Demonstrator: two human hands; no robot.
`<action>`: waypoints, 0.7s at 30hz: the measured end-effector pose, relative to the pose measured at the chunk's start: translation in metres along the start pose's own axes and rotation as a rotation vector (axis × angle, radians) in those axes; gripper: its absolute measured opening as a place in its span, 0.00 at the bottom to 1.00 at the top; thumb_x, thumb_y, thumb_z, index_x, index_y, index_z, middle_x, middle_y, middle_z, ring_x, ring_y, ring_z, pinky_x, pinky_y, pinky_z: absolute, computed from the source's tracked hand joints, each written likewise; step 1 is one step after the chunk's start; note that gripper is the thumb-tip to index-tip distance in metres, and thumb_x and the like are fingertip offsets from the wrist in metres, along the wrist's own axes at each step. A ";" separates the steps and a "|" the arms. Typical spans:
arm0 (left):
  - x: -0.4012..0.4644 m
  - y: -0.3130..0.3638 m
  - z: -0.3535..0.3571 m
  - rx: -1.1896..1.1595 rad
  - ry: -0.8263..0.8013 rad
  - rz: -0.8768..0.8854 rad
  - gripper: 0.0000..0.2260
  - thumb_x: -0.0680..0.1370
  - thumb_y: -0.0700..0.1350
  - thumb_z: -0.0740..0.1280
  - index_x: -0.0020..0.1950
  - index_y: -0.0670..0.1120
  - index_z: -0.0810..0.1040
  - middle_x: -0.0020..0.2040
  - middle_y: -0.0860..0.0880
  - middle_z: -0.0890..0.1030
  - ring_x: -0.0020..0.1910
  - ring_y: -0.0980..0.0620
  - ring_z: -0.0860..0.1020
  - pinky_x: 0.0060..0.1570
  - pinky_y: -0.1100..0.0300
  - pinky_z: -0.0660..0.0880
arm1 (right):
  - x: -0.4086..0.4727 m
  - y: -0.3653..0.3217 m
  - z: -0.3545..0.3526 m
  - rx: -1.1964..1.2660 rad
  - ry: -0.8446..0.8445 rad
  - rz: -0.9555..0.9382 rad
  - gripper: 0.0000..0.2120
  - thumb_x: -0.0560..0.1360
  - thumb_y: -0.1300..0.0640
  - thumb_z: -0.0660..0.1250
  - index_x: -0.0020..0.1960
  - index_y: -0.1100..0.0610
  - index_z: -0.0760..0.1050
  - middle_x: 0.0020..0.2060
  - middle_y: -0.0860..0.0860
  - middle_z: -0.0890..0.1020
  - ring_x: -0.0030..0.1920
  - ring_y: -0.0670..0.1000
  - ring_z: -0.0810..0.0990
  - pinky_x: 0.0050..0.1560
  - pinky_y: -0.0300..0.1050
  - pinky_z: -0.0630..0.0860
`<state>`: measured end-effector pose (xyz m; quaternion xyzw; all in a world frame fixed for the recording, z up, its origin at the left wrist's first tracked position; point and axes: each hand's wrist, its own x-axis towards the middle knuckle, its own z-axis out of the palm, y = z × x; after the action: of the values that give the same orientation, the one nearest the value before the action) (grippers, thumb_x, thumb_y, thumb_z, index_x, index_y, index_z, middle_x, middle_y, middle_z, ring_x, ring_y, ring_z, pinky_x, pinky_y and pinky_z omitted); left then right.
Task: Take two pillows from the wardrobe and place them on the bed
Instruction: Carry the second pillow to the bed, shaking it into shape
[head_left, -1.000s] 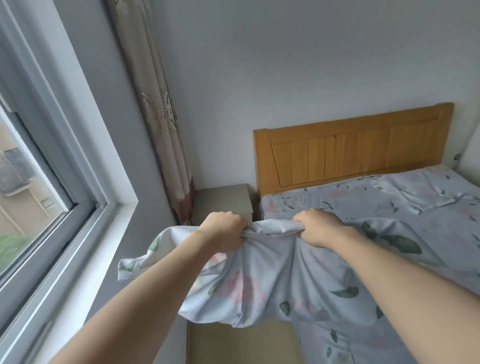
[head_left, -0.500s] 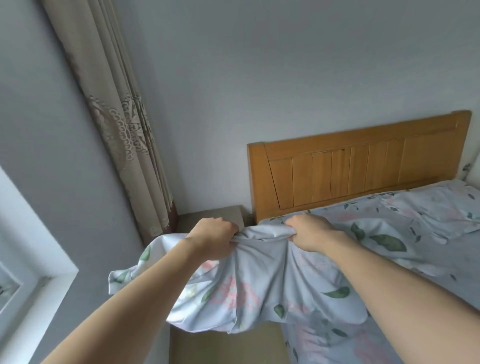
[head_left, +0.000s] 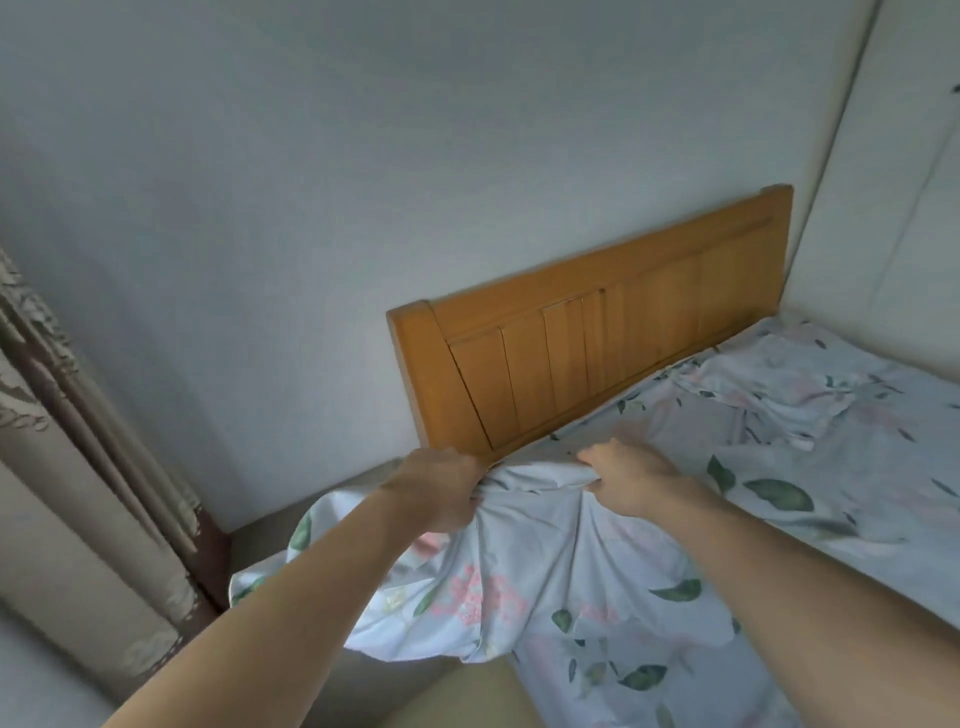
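Note:
A pale blue pillow (head_left: 498, 582) printed with green leaves and pink flowers hangs over the near left corner of the bed (head_left: 857, 499). My left hand (head_left: 441, 488) and my right hand (head_left: 631, 475) both grip its bunched top edge, close to the wooden headboard (head_left: 571, 358). Most of the pillow sags below my hands, partly off the bed's side. A second pillow (head_left: 769, 389) in the same fabric lies flat by the headboard at the far right. The bed sheet has the same print.
A patterned beige curtain (head_left: 78, 519) hangs at the left. A low beige bedside cabinet (head_left: 270, 535) stands between the curtain and the bed, partly hidden by the pillow. Grey walls rise behind; a pale panel (head_left: 893, 156) borders the bed on the right.
The view has swung right and up, so the window has left the frame. My hands have carried the pillow's top edge nearer to the headboard.

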<state>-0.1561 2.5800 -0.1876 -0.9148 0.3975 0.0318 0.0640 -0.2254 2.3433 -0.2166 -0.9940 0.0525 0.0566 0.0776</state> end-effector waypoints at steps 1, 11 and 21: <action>0.020 -0.002 0.002 -0.033 -0.025 0.016 0.05 0.75 0.45 0.60 0.41 0.47 0.73 0.40 0.49 0.77 0.41 0.46 0.77 0.43 0.53 0.77 | 0.013 0.012 0.003 -0.011 0.001 0.011 0.08 0.76 0.56 0.60 0.53 0.51 0.75 0.48 0.52 0.80 0.49 0.56 0.80 0.45 0.47 0.76; 0.233 0.001 0.045 -0.237 -0.181 0.074 0.10 0.75 0.42 0.58 0.34 0.47 0.63 0.33 0.49 0.68 0.33 0.50 0.66 0.33 0.56 0.61 | 0.148 0.144 0.042 -0.180 0.058 0.010 0.13 0.74 0.64 0.58 0.56 0.53 0.71 0.52 0.51 0.79 0.50 0.53 0.79 0.44 0.44 0.69; 0.435 -0.033 0.149 -0.333 -0.144 0.085 0.11 0.73 0.40 0.57 0.32 0.48 0.63 0.29 0.52 0.67 0.29 0.52 0.67 0.27 0.58 0.59 | 0.327 0.242 0.131 -0.214 0.026 0.062 0.12 0.73 0.60 0.61 0.55 0.53 0.71 0.51 0.50 0.80 0.52 0.53 0.78 0.52 0.47 0.72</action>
<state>0.1634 2.3084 -0.3795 -0.8905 0.4194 0.1655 -0.0614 0.0562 2.0955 -0.4202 -0.9951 0.0779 0.0513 -0.0314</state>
